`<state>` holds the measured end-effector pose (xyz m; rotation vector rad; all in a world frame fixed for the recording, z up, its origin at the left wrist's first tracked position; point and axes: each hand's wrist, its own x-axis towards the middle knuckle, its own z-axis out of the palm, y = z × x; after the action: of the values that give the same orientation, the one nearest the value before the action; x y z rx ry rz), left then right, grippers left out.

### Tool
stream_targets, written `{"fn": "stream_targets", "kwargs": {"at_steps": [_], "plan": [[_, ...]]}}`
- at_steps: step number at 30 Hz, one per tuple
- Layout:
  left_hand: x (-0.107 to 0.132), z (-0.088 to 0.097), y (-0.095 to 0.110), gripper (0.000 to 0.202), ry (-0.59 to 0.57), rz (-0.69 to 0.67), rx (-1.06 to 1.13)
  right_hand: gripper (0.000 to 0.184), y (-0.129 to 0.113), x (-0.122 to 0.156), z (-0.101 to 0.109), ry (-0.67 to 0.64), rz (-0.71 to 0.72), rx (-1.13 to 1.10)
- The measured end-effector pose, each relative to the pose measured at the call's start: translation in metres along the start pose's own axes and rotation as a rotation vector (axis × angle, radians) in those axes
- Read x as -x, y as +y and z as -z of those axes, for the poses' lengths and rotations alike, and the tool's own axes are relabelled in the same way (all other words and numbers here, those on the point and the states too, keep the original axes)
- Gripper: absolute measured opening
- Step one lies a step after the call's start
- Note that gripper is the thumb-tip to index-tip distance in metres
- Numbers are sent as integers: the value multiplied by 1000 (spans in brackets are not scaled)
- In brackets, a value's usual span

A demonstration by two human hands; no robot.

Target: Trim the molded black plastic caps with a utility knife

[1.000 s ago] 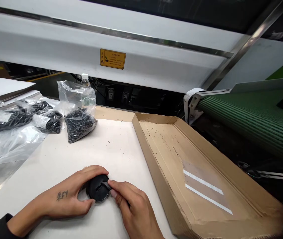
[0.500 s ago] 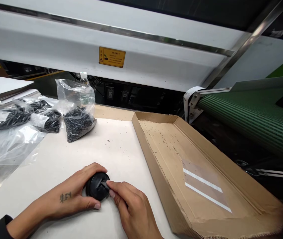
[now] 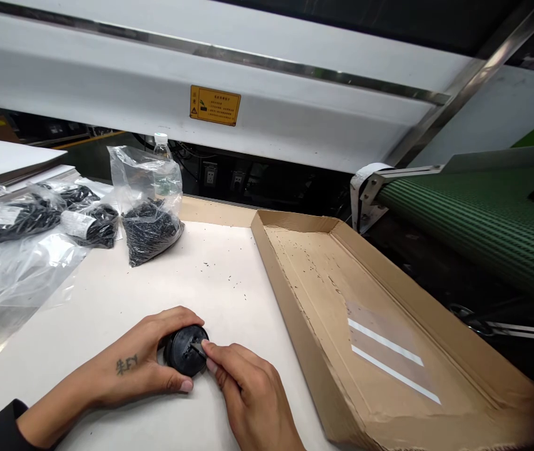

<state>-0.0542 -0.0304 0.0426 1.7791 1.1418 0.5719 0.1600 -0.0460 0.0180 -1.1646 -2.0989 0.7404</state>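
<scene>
A round black plastic part point(image 3: 186, 354) is tilted above the white work surface, its slotted round face turned toward me. My left hand point(image 3: 156, 357) grips it from the left, thumb below and fingers over the top. At its right side my right hand point(image 3: 250, 382) pinches a small, thin, dark piece point(image 3: 198, 347) between thumb and forefinger. The tip of that piece touches the middle of the round face. Whether it is a blade or a plastic bit is too small to tell.
An open cardboard tray point(image 3: 290, 300) with dark crumbs lies to the right. Behind my left hand stands a clear bag of small black parts point(image 3: 151, 232), beside more bagged black pieces point(image 3: 92, 225). A green conveyor belt point(image 3: 482, 213) runs at the far right.
The whole view has shifted slightly. Both hands keep their hold, and the small piece stays against the face of the round black part.
</scene>
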Motion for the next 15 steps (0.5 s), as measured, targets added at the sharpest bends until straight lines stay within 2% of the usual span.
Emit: {"fn": "stream_targets", "kwargs": {"at_steps": [9, 15], "plan": [[-1, 0, -2, 58, -2, 7, 41, 29, 1, -1, -3, -24, 2, -57], [-2, 2, 0, 54, -8, -1, 37, 29, 0, -1, -4, -27, -69, -111]]}}
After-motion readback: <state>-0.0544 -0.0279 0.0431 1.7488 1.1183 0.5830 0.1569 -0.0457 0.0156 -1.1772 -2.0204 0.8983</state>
